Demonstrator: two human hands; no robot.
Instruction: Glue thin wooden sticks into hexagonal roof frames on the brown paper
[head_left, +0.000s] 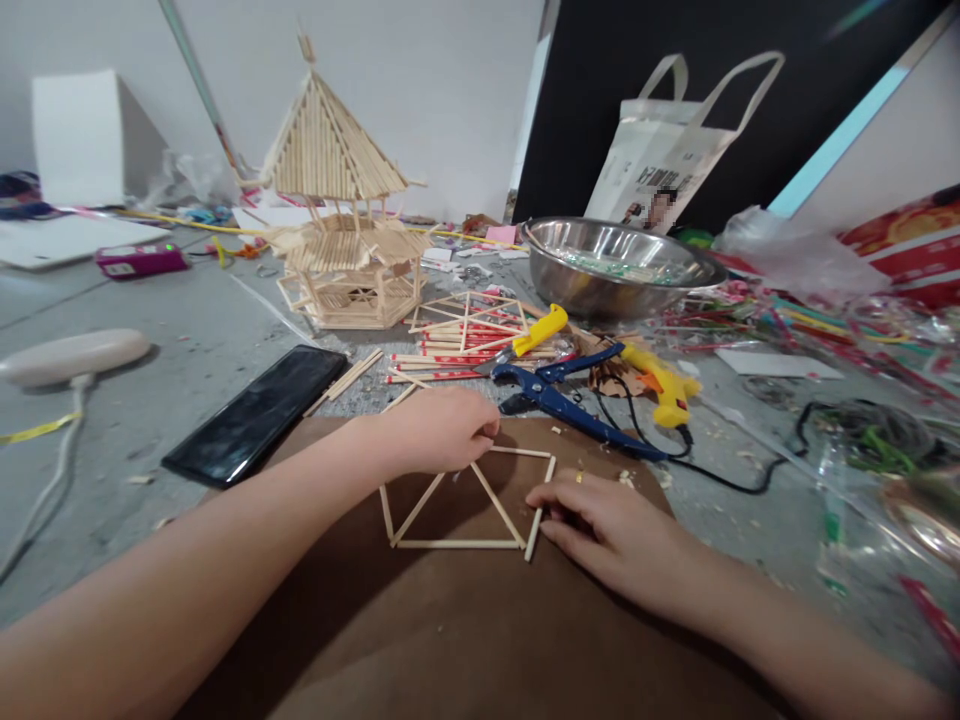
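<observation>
The left hand (442,425) curls over a stick frame (460,545), its grip unclear, while the right hand (615,525) pinches a side stick (532,543), seemingly to keep it aligned.

Stick frame (459,545), bare pale wood, matt, on a brown board (450,630) of matt, smooth, paper-like face.
Model pavilion (337,150): bare wood sticks, matt, roof ridged; bundled sticks (431,363): pale wood, partly red-coated or wrapped; phone (255,415): black, smooth, glossy glass-like face; basin (592,285): bright polished metal, reflective; cutter (577,408): blue handles, plastic-looking, scuffed; glue gun (670,400): yellow plastic, smooth; carrier bag (660,140): white, matt, printed, cloth or paper not determinable; white device (82,355): smooth plastic-looking shell, low sheen; purple box (142,262): glossy; clear bag (799,250): thin, crinkled, shiny plastic film; floor (202,320): grey, concrete-like, mostly matt, stained.
</observation>
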